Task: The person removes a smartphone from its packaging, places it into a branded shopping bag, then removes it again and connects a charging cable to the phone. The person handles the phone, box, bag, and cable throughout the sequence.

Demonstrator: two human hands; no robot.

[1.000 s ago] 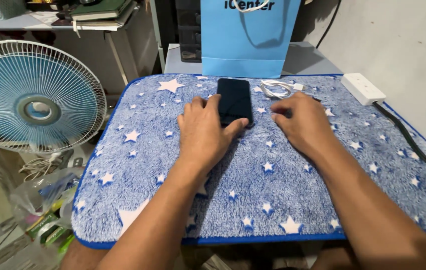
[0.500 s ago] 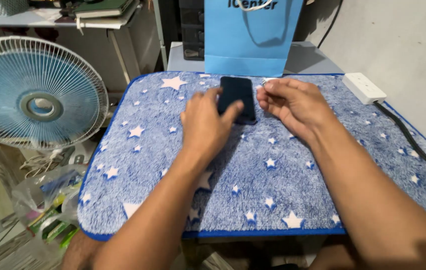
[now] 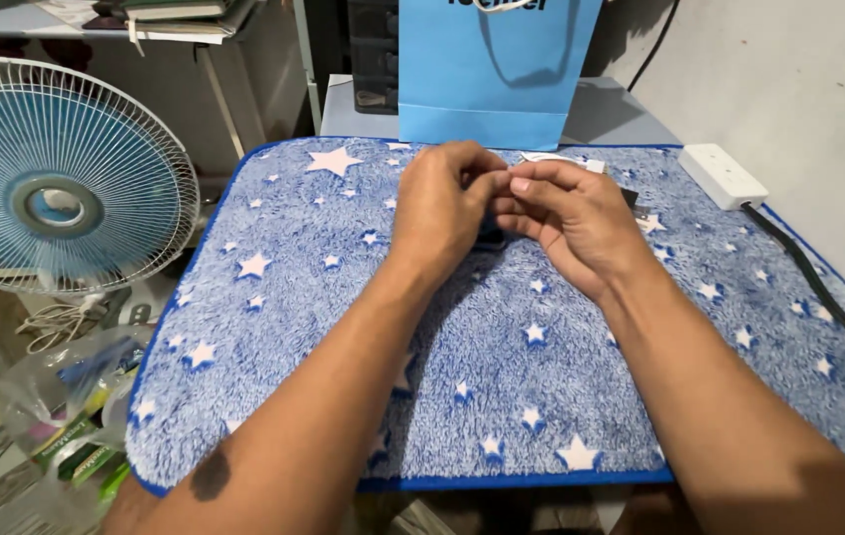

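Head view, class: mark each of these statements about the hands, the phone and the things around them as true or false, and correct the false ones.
1. Both hands meet over the dark phone. True: the left hand and right hand close together above it and hide most of it.
2. A red bag stands behind the mat. False: the paper bag is blue.
3. The fan stands to the left of the star-patterned mat. True.
4. The white power strip lies at the mat's near left corner. False: it lies at the far right edge.
5. A white cable lies just beyond the right hand. True.
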